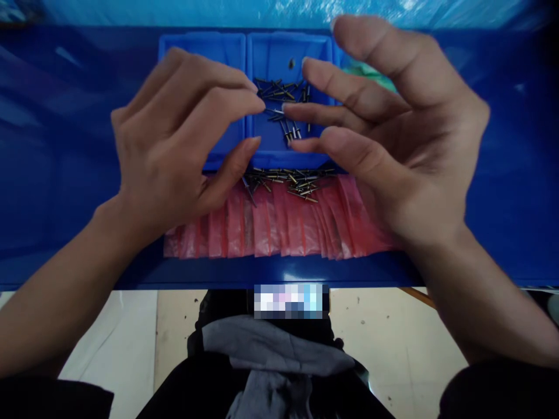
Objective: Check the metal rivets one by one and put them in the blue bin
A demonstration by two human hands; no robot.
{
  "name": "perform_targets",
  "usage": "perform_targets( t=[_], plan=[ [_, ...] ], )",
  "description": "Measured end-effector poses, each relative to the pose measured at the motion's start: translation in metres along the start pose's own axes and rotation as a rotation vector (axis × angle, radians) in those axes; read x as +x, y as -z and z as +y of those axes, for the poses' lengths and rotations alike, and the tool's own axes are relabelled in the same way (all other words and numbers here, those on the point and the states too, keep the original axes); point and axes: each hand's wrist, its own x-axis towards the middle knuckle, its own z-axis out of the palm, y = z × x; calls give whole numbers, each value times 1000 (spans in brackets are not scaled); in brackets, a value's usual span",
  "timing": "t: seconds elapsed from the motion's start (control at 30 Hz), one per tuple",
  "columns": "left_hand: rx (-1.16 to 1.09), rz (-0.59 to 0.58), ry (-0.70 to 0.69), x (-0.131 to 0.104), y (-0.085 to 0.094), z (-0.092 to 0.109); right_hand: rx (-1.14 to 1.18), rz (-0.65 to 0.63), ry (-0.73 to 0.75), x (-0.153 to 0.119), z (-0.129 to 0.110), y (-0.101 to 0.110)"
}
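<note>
My left hand hovers over the left blue tray, fingers curved and thumb apart, with nothing visible between them. To its right, my right hand is turned palm inward, its fingers spread. Those fingertips are above the right blue tray, where loose blind rivets lie scattered. A second group of blind rivets rests along the front of the trays, on a row of overlapping pink plastic bags. Part of the left tray is hidden behind my left hand.
Everything lies on a dark blue table, whose front edge runs close to my lap. Something green shows behind my right hand. Light blue plastic sheeting covers the far side. A grey cloth is across my lap.
</note>
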Motion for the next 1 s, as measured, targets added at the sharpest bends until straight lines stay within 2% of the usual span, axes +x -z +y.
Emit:
perform_targets(
  t=[0.07, 0.13, 0.2, 0.27, 0.33, 0.43, 0.5, 0.63, 0.67, 0.73, 0.8, 0.83, 0.93, 1.0],
  plan=[
    [-7, -66, 3, -1, -5, -3, -256, -128, 125, -1, -3, 7],
    [4, -114, -12, -3, -8, -3, -613, -324, 351, -2, -5, 10],
    [7, -117, -33, -4, -9, -2, -916, -529, 491, -3, -5, 11],
    [-12, -96, -36, -5, -8, 0, -1072, -650, 489, -4, -3, 8],
    [-31, -86, -31, -4, -6, 1, -1133, -687, 470, -5, 0, 5],
    [-34, -92, -43, -3, -5, 0, -1125, -671, 494, -6, 2, 2],
    [-38, -81, -58, -2, -6, -1, -1069, -616, 467, -8, 1, 1],
    [-66, 4, -73, 1, -7, 0, -787, -291, 413, -8, -10, 3],
    [-70, 33, -82, 1, -7, 1, -693, -234, 373, -6, -14, 3],
    [-60, 85, -107, 2, -3, 3, -505, -202, 177, -4, -21, 4],
    [-38, 84, -133, 1, 2, 4, -314, -188, -15, -3, -25, 2],
    [-25, 62, -147, 0, 5, 4, -226, -171, -48, -3, -25, 1],
    [14, 2, -131, -4, 9, 4, -45, -76, -3, -6, -19, -4],
    [38, 18, -89, -5, 10, 7, 2, -58, 6, -8, -14, -7]
  ],
)
